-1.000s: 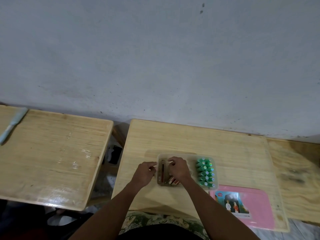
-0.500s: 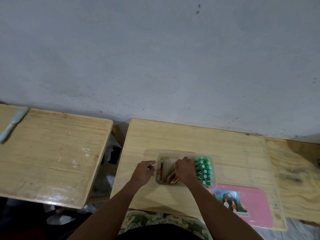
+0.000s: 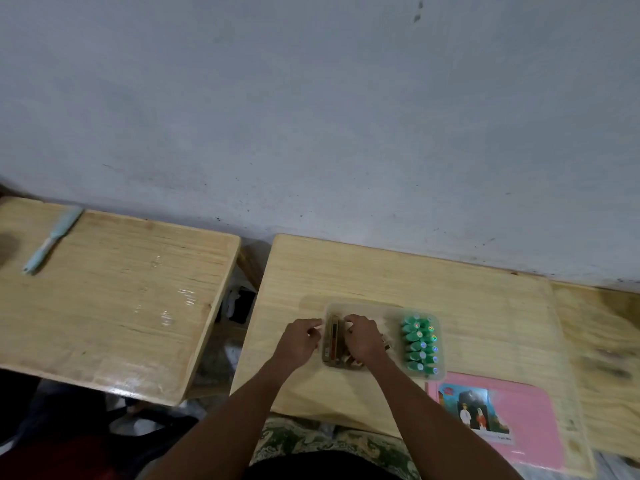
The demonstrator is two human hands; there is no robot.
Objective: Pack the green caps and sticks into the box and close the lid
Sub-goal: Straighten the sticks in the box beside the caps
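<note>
Nearest on my feed is a green patterned cloth (image 3: 311, 441) across the person's lap, with both bare forearms reaching forward from it over the pale wooden table (image 3: 485, 299). At the near right of that table I see a flat pink rectangular lid with a picture label (image 3: 530, 420), lying just beside the near right corner of the clear plastic box (image 3: 381, 308).

The left hand (image 3: 299, 342) sits outside the box against its left wall. Its fingers are loosely curled and the fingertips reach the rim, but I cannot tell whether they pinch it or only touch.

The right hand (image 3: 363, 339) is inside the box, knuckles up, with its fingers bent down onto the brown sticks (image 3: 331, 339) in the left part. The palm hides the tips, so I cannot tell if it is clamped on a stick. One group of sticks lies along the left wall, between the two hands, and a few more show under the right wrist.

The green caps (image 3: 419, 342) stand packed in rows in the right part of the box, just to the right of the right hand and not touching it.

Further left is a second wooden table (image 3: 114, 306) with a light blue slim plastic tool (image 3: 52, 239) at its far corner. A grey plastered wall (image 3: 311, 116) rises behind.
</note>
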